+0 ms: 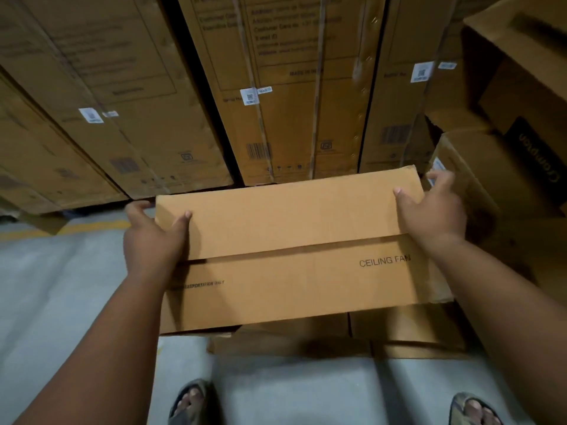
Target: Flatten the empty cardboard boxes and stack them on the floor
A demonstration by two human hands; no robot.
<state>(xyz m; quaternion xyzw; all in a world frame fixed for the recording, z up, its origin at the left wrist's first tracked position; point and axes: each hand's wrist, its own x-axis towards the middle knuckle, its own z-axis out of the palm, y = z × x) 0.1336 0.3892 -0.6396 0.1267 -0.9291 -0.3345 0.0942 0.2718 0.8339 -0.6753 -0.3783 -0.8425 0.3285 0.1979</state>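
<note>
The flattened cardboard box (pixel 294 240) printed "CEILING FAN" lies broad side up in the middle of the view, held between both hands just above a stack of flat cardboard (pixel 337 338) that rests on the grey floor (pixel 61 286). The left hand (pixel 153 234) grips the box's far left corner — thumb pressed on the top face, fingers curled round the edge. The right hand (pixel 432 210) clamps the far right corner in the same way, thumb on top and fingers wrapped over the side. A fold line runs left to right across the box, with the far flap overlapping the near panel. Behind it, on the far side, tall sealed cartons (pixel 276 87) stand side by side, bearing white barcode stickers and printed text too blurred to read. To the right, more brown boxes (pixel 506 133) sit piled at angles, one open — whether they touch the held box cannot be told. A yellow line (pixel 76 228) crosses the floor at the left. Two sandalled feet (pixel 190 403) show at the near edge.
</note>
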